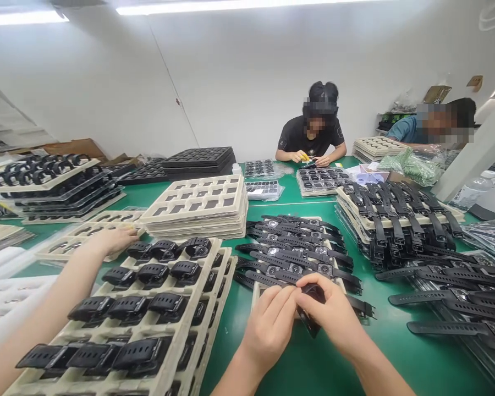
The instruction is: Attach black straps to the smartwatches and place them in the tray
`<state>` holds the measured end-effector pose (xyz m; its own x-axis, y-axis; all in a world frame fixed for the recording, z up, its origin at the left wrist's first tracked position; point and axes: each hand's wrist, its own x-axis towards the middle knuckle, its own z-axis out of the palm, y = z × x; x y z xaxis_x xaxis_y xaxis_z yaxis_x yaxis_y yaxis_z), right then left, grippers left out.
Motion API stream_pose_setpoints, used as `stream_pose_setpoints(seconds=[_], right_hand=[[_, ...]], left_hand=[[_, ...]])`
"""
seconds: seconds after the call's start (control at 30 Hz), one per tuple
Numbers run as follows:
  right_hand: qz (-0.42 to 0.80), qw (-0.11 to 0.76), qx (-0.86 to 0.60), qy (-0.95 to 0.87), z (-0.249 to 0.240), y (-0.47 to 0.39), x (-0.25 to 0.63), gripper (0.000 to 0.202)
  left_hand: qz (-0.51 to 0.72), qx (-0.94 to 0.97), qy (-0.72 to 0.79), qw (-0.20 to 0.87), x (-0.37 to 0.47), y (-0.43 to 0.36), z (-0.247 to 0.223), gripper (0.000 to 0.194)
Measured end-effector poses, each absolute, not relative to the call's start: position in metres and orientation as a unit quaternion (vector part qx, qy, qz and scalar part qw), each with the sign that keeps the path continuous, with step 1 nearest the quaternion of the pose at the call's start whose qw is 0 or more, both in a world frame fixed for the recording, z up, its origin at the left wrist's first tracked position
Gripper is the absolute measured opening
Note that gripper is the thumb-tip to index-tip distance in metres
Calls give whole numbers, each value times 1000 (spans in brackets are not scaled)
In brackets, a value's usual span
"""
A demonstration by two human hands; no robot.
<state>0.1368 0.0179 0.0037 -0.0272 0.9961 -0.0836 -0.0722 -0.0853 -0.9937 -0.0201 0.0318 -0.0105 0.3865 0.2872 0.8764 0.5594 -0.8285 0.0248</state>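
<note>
Low in the middle of the view, my left hand (pixel 269 325) and my right hand (pixel 335 314) meet around one black strapped watch (pixel 311 325). Both grip it with the fingertips, just above the green table (pixel 396 352); its strap end sticks out to the right. Right behind my hands lies a row of black watches (pixel 297 247) with straps laid flat on a beige tray. To the left stands a stack of beige pulp trays (pixel 177 341) holding buckled watches (pixel 165 305) in rows.
Another person's arm reaches in from the lower left, its hand (pixel 113 239) at the far corner of the tray stack. Empty beige trays (pixel 198 206), black trays (pixel 200 158) and more watch piles (pixel 396 220) fill the table. Two people work at the far side.
</note>
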Motion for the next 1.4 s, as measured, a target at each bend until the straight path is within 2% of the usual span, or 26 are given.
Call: stream_pose_setpoints(seconds=[0.1,0.3,0.53,0.63,0.77,0.87,0.97,1.17,1.4], right_hand=[[509,506,-525,-456,-1,20,133,26],[499,536,-523,-436,-3,17,130,37],[540,567,-476,-400,0,13,135,48],[524,557,-484,-426,1,17,140,46],[433,572,-541,-440,-11,28,157,37],[371,592,-564,-440,-21,36,165,33],[361,540,-546,-530,-20,40,154,26],[342,356,-437,-752,-4,55,96,11],[279,295,-395,-824,-22,73,75,17]], left_hand=[[-476,-820,-265,174,-15,30,-8,16],[-498,-813,-252,164,-18,30,-6,12],[-513,-807,-250,153,-25,29,-2,25],[-513,-805,-263,137,-28,30,1,23],[-523,-795,-287,104,-18,17,-5,17],[-520,-836,-165,62,3,-2,-25,17],[-521,-852,-51,14,25,-17,-52,28],[-521,-853,-21,-6,32,-23,-74,38],[-510,-858,-63,-6,35,-20,-75,37]])
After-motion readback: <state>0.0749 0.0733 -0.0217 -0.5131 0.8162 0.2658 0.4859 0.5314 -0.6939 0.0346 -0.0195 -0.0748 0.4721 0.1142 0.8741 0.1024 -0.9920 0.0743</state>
